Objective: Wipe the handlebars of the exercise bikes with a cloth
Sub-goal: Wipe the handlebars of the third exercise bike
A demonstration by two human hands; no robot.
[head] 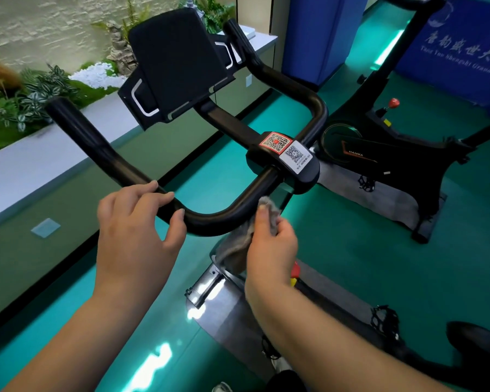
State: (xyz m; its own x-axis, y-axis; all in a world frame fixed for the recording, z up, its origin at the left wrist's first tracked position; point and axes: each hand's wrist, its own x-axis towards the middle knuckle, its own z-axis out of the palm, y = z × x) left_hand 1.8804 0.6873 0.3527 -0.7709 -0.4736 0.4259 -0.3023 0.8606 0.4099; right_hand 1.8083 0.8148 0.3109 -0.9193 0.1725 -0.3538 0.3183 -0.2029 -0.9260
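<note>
The black handlebar (210,219) of the exercise bike loops in front of me, its two horns reaching up and away. My left hand (136,230) curls over the left bend of the bar, fingers on top and thumb on the near side. My right hand (272,247) pinches a grey cloth (238,244) and holds it against the bar's lower right curve, just below the centre clamp (283,165) with two QR stickers. Part of the cloth hangs down below the bar.
A black console (176,66) stands above the bar. A second exercise bike (379,148) stands to the right on the green floor. A low grey ledge (40,165) with plants runs along the left. This bike's frame and a red knob (294,270) lie below my right hand.
</note>
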